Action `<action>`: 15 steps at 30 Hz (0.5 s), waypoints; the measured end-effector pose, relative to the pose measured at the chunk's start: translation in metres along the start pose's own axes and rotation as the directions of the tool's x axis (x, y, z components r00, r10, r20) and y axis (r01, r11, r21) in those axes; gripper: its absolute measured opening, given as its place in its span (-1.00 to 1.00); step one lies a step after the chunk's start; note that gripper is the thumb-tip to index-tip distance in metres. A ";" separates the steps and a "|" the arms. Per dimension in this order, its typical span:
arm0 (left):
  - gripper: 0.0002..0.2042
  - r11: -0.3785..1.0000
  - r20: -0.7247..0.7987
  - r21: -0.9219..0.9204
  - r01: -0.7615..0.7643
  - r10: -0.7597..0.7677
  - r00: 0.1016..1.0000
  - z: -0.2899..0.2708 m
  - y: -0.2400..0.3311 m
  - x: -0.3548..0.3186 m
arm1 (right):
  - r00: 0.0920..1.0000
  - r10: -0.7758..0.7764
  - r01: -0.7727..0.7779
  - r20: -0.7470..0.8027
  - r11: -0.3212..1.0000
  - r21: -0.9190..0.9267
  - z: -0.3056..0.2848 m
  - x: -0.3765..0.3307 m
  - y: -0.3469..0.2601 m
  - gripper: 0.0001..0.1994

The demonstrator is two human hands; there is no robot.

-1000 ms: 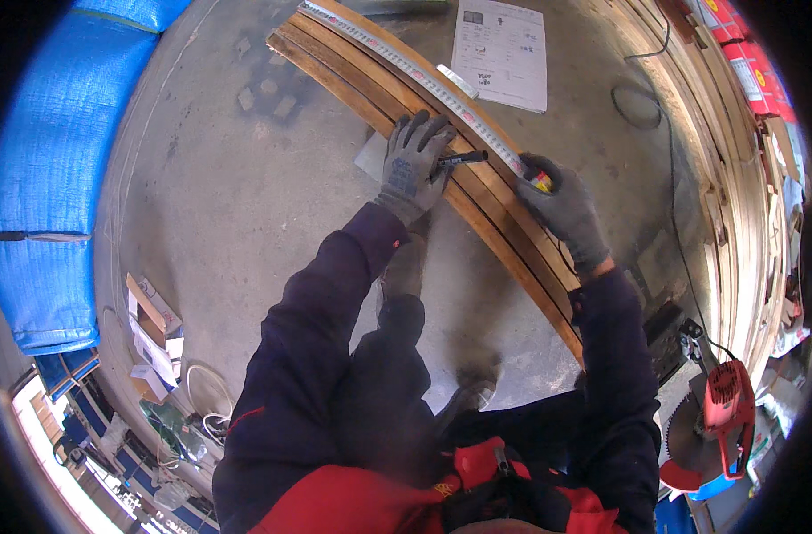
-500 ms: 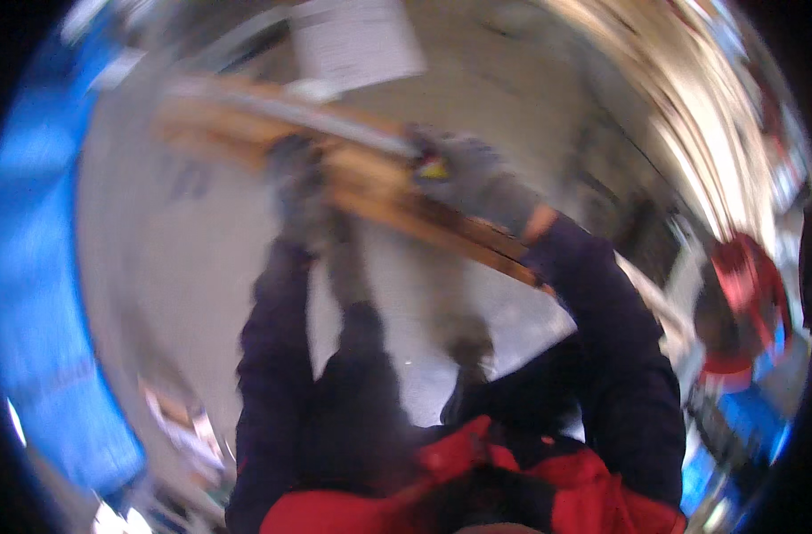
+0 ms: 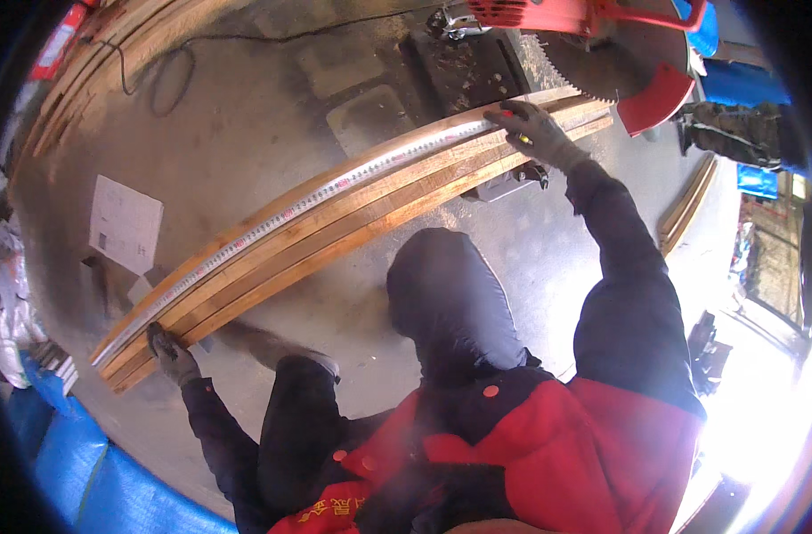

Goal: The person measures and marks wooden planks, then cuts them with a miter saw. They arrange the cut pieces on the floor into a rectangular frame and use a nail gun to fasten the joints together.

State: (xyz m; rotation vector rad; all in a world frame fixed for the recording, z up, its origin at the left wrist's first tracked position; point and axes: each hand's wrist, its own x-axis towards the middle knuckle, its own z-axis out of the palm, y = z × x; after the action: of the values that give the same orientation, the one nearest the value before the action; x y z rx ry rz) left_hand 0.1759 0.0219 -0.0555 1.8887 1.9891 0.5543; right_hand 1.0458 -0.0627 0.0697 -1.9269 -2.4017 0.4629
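Note:
Several long wooden boards lie side by side, running from lower left to upper right; the fisheye bends them. Along the far board stretches a white tape measure blade. My right hand, in a grey glove, is closed at the upper right end of the tape, around a tape measure whose case is mostly hidden by the fingers; a yellow bit shows. At the lower left end, my gloved left hand grips the near edge of the boards, fingers over the top.
A red cut-off saw with a toothed round blade stands over the boards' right end, above a dark base. A paper sheet lies on the floor. A black cable crosses behind. Blue sheeting lies lower left.
My hands have moved far apart along the boards, the left toward their lower left end, the right toward the saw. The view has swung, bringing the saw to the upper right.

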 end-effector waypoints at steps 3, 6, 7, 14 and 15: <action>-0.61 0.966 0.293 0.238 0.105 -0.174 0.940 -0.048 0.027 0.015 | 0.991 -0.064 0.070 -0.117 0.997 0.041 0.018 -0.011 0.023 -0.37; -0.61 0.894 0.408 0.443 -0.060 -0.141 0.902 -0.071 0.096 0.039 | 0.990 -0.070 0.076 -0.126 0.996 0.043 0.031 -0.013 0.028 -0.38; -0.59 0.891 0.451 0.408 -0.197 -0.009 0.892 -0.068 0.128 0.050 | 0.987 -0.047 0.058 -0.155 0.996 0.070 0.032 -0.014 0.028 -0.38; -0.58 0.595 0.459 0.002 -0.804 0.714 0.529 0.033 0.402 0.085 | 0.989 -0.021 0.048 -0.149 0.982 0.185 0.021 -0.012 0.025 -0.36; -0.59 0.611 0.518 -0.091 -0.786 0.703 0.487 0.053 0.433 0.076 | 0.987 -0.028 0.066 -0.157 0.968 0.242 0.021 -0.011 0.023 -0.35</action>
State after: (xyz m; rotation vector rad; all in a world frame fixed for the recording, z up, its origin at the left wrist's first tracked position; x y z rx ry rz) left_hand 0.5725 0.1171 0.1164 2.6359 0.7960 0.0338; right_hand 1.0662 -0.0735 0.0454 -1.7307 -2.1737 0.5600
